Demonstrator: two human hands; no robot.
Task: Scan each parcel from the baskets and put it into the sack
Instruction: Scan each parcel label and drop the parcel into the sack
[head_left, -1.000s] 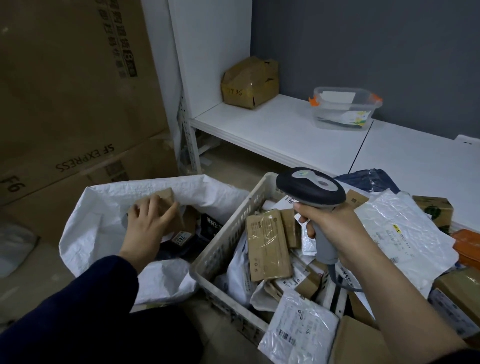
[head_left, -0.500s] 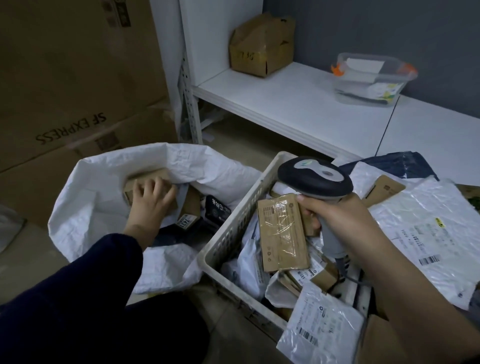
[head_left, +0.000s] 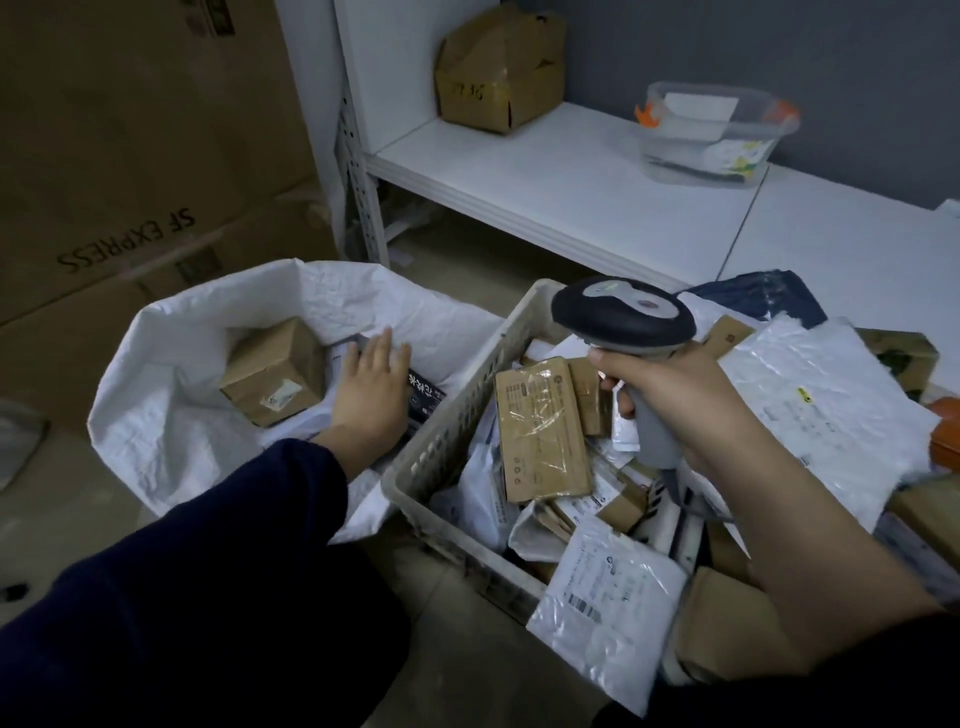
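The white woven sack (head_left: 171, 415) lies open on the floor at the left. Inside it sits a small brown cardboard box (head_left: 275, 371), free of my hand, beside a black parcel (head_left: 427, 397). My left hand (head_left: 371, 389) hovers flat over the sack's mouth, fingers straight, holding nothing. My right hand (head_left: 670, 395) grips the grey handle of the barcode scanner (head_left: 623, 317) above the grey plastic basket (head_left: 447, 447). The basket is piled with parcels, among them a flat brown taped box (head_left: 540, 426) and a white mailer bag (head_left: 608, 608).
Large SF Express cartons (head_left: 130, 182) stand behind the sack. A low white shelf (head_left: 545, 176) carries a dented brown box (head_left: 498, 67) and a clear plastic tub (head_left: 711, 130). More mailers and boxes (head_left: 821, 400) lie heaped at the right.
My left hand let go of the small brown box inside the sack and moved right, opening flat. The scanner hand stayed over the basket.
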